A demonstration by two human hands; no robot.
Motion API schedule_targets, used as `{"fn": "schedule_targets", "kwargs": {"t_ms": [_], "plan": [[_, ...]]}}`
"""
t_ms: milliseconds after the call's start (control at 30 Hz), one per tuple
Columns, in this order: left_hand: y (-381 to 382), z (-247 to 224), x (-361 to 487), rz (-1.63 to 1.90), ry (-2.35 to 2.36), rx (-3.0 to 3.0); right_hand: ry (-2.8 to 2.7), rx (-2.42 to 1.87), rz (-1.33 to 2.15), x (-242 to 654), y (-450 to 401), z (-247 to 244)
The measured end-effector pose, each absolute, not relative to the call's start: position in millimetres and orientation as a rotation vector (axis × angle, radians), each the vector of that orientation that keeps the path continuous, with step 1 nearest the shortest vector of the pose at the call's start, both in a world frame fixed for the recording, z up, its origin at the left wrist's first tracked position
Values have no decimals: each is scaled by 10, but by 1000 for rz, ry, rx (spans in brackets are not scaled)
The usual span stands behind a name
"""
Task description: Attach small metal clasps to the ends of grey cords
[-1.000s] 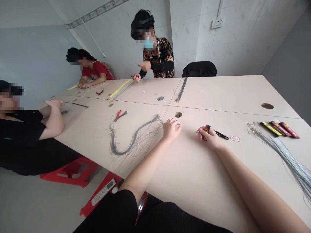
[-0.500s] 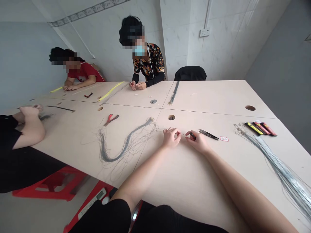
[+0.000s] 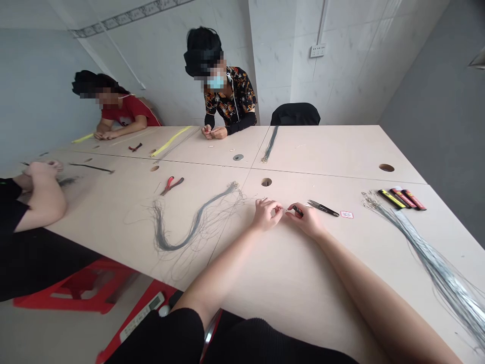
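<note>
My left hand (image 3: 267, 213) is closed in a pinch near the middle of the table, on something too small to make out. Just right of it, my right hand (image 3: 305, 218) is wrapped round a small black tool (image 3: 297, 211). The fingertips of both hands nearly meet. Black snips (image 3: 323, 208) lie beyond my right hand, beside a small red-edged label (image 3: 346, 215). Left of my left hand, a curved bundle of thin grey strands (image 3: 197, 222) rests on the table, its loose strands spread towards my wrist.
Red-handled pliers (image 3: 172, 185) lie at the left. Three lighters or tubes (image 3: 402, 198) and a long grey strand bundle (image 3: 428, 253) are at the right. A round hole (image 3: 266, 182) is ahead. Across sit two people (image 3: 231, 96); another person's arm (image 3: 45, 197) is at far left.
My right hand has come slightly closer to my left hand, narrowing the gap between the fingertips. The view has shifted a little.
</note>
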State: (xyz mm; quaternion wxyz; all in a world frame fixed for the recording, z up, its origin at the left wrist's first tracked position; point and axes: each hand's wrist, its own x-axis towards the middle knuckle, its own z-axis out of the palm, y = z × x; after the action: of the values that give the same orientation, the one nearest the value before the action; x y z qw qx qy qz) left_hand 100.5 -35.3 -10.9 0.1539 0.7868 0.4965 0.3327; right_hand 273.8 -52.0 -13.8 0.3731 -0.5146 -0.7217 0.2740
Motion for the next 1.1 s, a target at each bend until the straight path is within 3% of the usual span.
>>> {"fn": "schedule_targets", "kwargs": {"t_ms": [400,1100], "plan": [[-334,-148,992,951,1354,2328,-1930,-1317,649,2746,-505,-170],[-336,-143,978,977,1283,2286,-1836,-1198,926,2806,-508,-78]]}}
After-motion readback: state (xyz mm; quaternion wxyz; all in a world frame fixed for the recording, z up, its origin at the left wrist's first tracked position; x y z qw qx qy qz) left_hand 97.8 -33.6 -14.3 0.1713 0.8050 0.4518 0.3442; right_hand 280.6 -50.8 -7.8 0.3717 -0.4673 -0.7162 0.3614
